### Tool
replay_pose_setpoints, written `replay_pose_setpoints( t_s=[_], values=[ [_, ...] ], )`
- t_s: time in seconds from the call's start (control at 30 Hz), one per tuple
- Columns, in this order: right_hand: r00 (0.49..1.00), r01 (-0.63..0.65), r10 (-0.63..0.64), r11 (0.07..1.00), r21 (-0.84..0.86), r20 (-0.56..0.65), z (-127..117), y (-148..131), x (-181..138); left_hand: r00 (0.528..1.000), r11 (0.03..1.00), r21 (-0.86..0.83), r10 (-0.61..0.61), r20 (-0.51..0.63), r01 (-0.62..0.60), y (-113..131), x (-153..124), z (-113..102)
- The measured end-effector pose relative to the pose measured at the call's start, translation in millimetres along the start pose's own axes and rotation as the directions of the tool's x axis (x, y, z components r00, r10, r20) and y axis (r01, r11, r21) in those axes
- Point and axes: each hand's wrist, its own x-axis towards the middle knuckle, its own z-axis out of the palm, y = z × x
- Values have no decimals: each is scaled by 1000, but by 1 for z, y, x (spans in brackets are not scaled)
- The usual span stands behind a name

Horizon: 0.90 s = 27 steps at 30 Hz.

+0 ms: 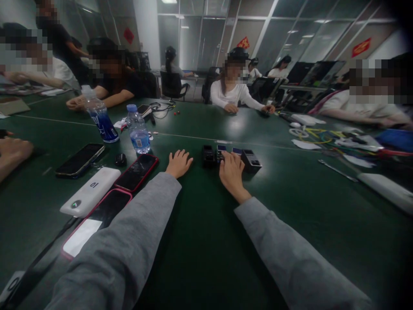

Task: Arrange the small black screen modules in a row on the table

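Observation:
My left hand (179,164) lies palm down on the green table, fingers spread, holding nothing. To its right, several small dark boxy devices stand in a row. The leftmost black device (208,155) is beside a second device with a bluish screen (221,148). My right hand (232,172) reaches over the middle of the row with its fingers stretched out and touching there. It partly hides the second device and a third device (236,151). At the right end, a black device with a grey face (252,159) sits at an angle, next to my fingers.
Left of my left arm are a red-edged phone (137,172), a pink-edged phone (100,219), a white power bank (92,191), a black phone (80,160) and two bottles, one a water bottle (138,131). At right lie tangled cables (319,134) and a wrench-like tool (337,170). Other people sit around.

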Motion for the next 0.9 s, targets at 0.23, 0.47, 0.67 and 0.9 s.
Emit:
replay_pose_setpoints(
  t_s=[0.23,0.47,0.67,0.9],
  values=[
    [996,70,-69,997,-13,56,-4,16,-6,998,998,43,39,-40,-38,4,-3,-6],
    [975,187,-174,978,-95,135,-2,27,-12,946,972,135,222,-236,-194,37,-10,-14],
    [965,227,-212,970,-86,151,-4,22,-11,925,934,108,353,-140,-340,52,-4,-6],
    [960,229,-211,970,-84,182,-6,20,-11,935,944,79,328,-134,-320,46,-5,-6]
  ],
)
